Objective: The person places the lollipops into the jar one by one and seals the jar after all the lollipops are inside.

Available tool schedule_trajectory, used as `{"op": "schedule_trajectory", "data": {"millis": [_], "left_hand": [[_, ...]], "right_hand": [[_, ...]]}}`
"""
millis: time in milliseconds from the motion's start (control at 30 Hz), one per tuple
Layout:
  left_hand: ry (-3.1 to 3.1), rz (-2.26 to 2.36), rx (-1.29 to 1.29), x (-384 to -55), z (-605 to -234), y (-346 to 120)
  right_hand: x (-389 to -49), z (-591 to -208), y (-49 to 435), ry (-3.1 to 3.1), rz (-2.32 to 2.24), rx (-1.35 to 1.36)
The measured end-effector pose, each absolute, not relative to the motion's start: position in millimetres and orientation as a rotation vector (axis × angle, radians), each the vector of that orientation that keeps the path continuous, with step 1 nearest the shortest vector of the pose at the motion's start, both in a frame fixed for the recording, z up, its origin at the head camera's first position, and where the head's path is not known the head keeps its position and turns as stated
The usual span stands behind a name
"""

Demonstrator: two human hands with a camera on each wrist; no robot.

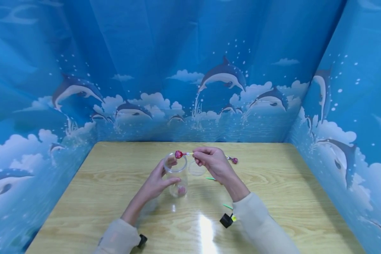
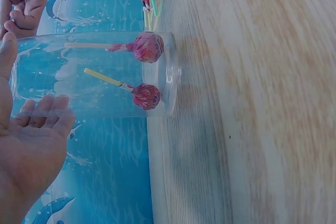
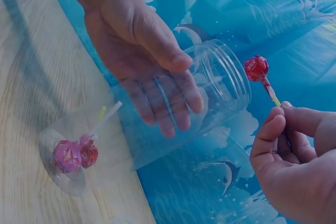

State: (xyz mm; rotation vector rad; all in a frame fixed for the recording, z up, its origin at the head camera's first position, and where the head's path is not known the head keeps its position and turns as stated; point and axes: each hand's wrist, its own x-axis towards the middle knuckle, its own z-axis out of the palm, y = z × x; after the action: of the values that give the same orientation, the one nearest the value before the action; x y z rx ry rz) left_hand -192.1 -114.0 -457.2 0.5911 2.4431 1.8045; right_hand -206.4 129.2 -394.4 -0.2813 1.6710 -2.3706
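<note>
A clear plastic jar [image 1: 183, 178] with no lid on it appears upright on the table. My left hand [image 1: 155, 183] holds its side, the thumb near and the other fingers around the far side. Inside at the bottom lie a pink-wrapped lollipop [image 2: 148, 47] and a red-wrapped lollipop [image 2: 146, 96], sticks toward the mouth. By its yellow stick, my right hand [image 1: 214, 162] pinches another red lollipop [image 3: 256, 68] between thumb and fingers. In the head view its candy end is at the jar's rim; the right wrist view shows it just outside the mouth.
A round clear lid [image 1: 197, 168] lies behind the jar, to its right. Farther right is a red lollipop [image 1: 234, 160]. Green sticks [image 1: 210, 178] show partly under my right arm. A dolphin-print curtain [image 1: 190, 120] encloses the wooden table [image 1: 98, 197].
</note>
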Motion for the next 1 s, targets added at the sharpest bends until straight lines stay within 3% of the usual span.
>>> {"op": "schedule_trajectory", "data": {"millis": [367,1000], "left_hand": [[2.446,1.802,0.604,-193.2,-458.4,-114.3],[2.413,1.808,0.565,-191.3,-457.0,-114.5]], "right_hand": [[-214.8,-389.7,122.5,1.909,-2.208,-0.258],[-224.8,-374.8,98.6,2.464,-1.77,-0.697]]}}
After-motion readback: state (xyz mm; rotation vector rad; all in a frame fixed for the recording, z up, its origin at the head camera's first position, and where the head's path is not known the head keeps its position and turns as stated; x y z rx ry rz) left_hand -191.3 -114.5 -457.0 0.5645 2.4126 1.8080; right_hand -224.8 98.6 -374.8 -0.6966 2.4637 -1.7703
